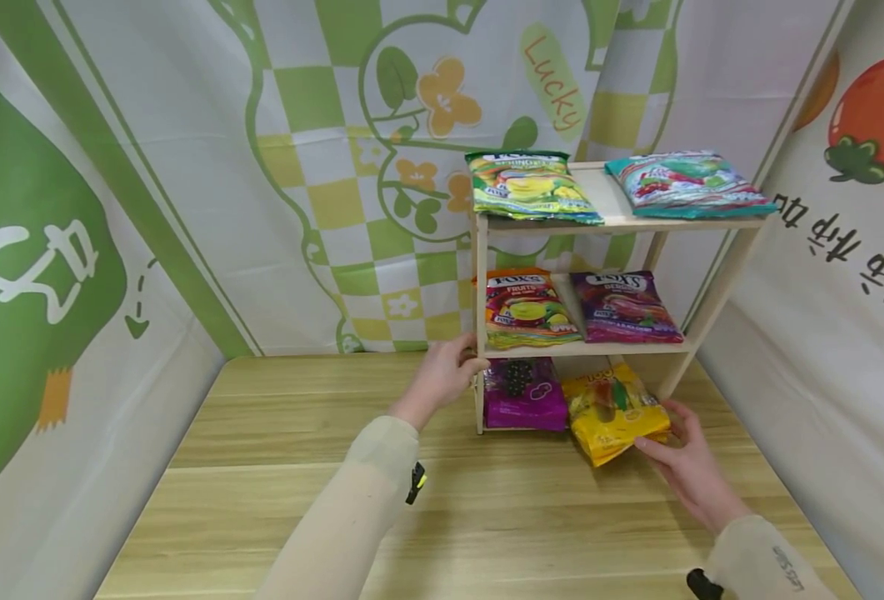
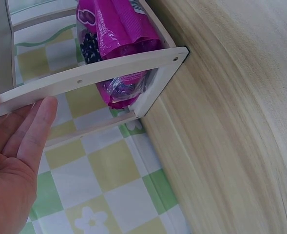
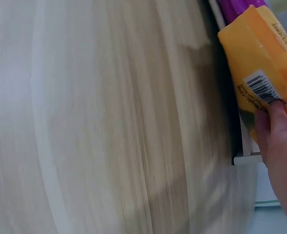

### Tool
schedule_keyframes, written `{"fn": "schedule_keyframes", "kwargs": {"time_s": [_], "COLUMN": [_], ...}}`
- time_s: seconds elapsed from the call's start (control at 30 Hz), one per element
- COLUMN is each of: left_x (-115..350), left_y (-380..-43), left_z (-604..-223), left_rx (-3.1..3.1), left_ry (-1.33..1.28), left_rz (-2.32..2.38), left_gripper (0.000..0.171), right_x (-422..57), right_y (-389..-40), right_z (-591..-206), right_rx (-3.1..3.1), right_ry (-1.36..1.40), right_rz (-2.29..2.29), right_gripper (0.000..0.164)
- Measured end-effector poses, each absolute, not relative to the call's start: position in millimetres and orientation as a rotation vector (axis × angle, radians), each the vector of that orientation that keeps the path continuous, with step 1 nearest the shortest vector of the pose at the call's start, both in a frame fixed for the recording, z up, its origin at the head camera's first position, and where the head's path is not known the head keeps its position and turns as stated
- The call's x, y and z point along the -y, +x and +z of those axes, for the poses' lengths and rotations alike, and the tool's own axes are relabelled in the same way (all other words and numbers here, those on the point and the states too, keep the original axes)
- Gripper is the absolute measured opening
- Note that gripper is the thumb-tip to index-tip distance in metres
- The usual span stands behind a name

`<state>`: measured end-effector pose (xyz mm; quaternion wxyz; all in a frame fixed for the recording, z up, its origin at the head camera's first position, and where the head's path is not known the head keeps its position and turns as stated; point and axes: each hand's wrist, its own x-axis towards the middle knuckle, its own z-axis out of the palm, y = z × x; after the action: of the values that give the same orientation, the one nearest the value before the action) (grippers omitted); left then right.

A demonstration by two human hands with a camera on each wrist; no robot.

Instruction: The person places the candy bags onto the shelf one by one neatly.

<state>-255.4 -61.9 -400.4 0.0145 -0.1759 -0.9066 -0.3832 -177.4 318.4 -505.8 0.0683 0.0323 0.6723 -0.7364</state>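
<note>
A small wooden shelf rack (image 1: 599,350) stands at the back right of the table. My left hand (image 1: 445,377) grips its left front post, thumb in front and fingers behind; the left wrist view shows the fingers against the wooden side rail (image 2: 80,80). My right hand (image 1: 689,467) pinches the right lower edge of a yellow candy bag (image 1: 612,417), which sits tilted at the bottom shelf and sticks out past its front. In the right wrist view the thumb lies near the bag's barcode (image 3: 261,87). Left of it, a purple candy bag (image 1: 524,396) stands on the bottom shelf.
A red-orange Fox's bag (image 1: 529,310) and a dark purple one (image 1: 624,308) lie on the middle shelf. On top are a green-yellow bag (image 1: 530,187) and a teal one (image 1: 689,185). Printed cloth (image 1: 299,250) hangs behind the wooden table (image 1: 277,467).
</note>
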Motion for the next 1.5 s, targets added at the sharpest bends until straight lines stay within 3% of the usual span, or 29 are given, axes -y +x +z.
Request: {"fn": "schedule_keyframes", "kwargs": {"time_s": [0.3,0.67,1.23,1.5], "left_x": [62,61,61,61], "left_y": [-254,-254,-254,-254], "left_z": [-399,-399,-400,-401], "left_rx": [2.838,2.828,2.830,2.844], "left_ry": [-0.534,-0.541,-0.540,-0.518], "left_rz": [-1.194,-1.232,-1.183,-1.186], "left_gripper": [0.024,0.022,0.023,0.026], "right_x": [-316,-310,-294,-288], "right_y": [-178,-180,-188,-193], "right_z": [-507,-515,-514,-513], "right_rx": [-2.477,-3.113,-3.604,-3.554], "right_ry": [-0.030,-0.086,-0.642,-0.739], "right_rz": [-1.743,-1.079,-0.587,-0.595], "right_gripper": [0.093,0.064,0.050,0.042]}}
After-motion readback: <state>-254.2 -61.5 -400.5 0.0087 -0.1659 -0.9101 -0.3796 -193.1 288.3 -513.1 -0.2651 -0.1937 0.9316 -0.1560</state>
